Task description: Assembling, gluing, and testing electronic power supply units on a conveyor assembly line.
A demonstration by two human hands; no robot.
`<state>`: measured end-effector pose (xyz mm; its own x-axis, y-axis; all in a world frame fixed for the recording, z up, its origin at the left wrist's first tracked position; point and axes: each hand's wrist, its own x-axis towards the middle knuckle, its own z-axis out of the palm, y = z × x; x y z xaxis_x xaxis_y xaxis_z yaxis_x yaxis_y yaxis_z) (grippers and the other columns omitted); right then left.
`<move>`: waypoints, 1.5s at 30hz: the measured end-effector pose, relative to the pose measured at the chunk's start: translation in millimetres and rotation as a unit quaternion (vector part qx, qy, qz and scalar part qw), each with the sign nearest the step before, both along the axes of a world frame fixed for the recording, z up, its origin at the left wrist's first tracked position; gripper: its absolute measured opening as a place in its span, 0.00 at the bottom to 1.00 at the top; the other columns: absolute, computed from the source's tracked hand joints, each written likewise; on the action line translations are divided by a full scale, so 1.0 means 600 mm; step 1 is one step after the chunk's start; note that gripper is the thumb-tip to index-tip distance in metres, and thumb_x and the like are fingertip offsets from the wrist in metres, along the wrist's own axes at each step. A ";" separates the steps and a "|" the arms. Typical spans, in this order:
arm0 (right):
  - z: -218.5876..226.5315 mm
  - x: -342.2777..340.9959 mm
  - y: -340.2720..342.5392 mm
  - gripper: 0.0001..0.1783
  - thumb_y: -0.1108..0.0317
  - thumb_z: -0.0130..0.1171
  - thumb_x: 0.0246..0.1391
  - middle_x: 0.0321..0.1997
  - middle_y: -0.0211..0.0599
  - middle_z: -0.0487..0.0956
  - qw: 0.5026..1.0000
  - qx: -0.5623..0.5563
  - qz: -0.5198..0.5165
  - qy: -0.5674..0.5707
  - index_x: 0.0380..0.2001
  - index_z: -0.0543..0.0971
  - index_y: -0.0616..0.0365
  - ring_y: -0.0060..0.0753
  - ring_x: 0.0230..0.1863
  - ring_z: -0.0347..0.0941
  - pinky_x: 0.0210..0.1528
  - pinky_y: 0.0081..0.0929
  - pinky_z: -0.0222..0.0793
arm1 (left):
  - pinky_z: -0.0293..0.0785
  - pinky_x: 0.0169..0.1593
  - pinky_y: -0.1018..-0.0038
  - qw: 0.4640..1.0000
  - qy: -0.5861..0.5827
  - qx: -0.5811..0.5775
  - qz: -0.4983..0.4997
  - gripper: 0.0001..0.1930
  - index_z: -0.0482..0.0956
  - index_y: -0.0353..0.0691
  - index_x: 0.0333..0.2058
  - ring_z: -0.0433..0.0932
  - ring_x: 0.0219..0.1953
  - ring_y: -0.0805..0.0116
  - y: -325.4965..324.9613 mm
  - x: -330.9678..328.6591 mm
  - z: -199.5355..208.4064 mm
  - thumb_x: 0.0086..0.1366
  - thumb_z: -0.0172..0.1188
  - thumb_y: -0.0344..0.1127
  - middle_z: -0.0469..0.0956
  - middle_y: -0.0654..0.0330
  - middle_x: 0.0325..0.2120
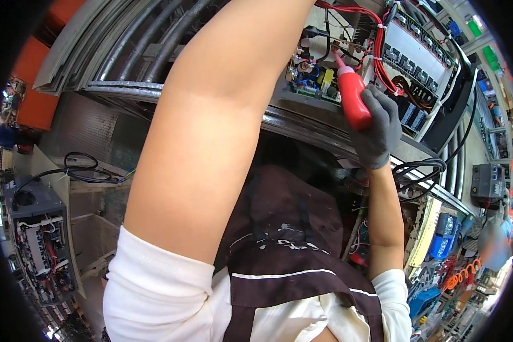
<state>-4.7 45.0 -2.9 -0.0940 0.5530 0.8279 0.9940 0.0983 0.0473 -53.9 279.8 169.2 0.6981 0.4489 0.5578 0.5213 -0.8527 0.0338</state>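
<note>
My right hand, in a dark grey glove, is closed around a red squeeze bottle. Its pink nozzle points up and left, with the tip at the wiring and parts of an opened electrical unit. Near that tip lie a circuit board with small components and a black cable end. Thick red wires curve past the bottle's right side. My bare left arm stretches up across the middle and leaves the picture at the top edge, so my left hand is hidden from sight.
The unit rests on a roller conveyor with a metal rail. A second opened unit stands at lower left, near a coiled black cable. Another black cable coil hangs by my right wrist. Blue bins and an orange coiled hose are at right.
</note>
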 end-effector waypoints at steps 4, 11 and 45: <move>0.008 -0.038 -0.025 0.31 0.72 0.75 0.32 0.44 0.42 0.78 0.989 0.072 0.041 0.120 0.45 0.74 0.56 0.41 0.42 0.76 0.42 0.34 0.73 | 0.73 0.49 0.60 0.999 0.041 0.019 -0.001 0.28 0.82 0.39 0.42 0.79 0.46 0.54 0.011 -0.009 0.002 0.60 0.50 0.60 0.80 0.49 0.41; 0.030 -0.078 -0.038 0.31 0.66 0.77 0.35 0.41 0.45 0.78 0.965 0.100 0.108 0.217 0.44 0.73 0.61 0.43 0.42 0.76 0.45 0.33 0.74 | 0.75 0.44 0.61 0.998 0.051 0.034 0.013 0.28 0.83 0.40 0.38 0.81 0.41 0.55 0.007 0.001 0.006 0.60 0.50 0.61 0.82 0.50 0.36; 0.012 -0.072 -0.028 0.22 0.69 0.73 0.41 0.34 0.40 0.75 0.933 0.059 0.110 0.338 0.38 0.74 0.61 0.33 0.34 0.73 0.38 0.26 0.70 | 0.73 0.47 0.59 0.998 0.057 0.024 0.026 0.27 0.81 0.44 0.41 0.80 0.43 0.54 0.003 0.013 0.005 0.62 0.48 0.61 0.81 0.50 0.39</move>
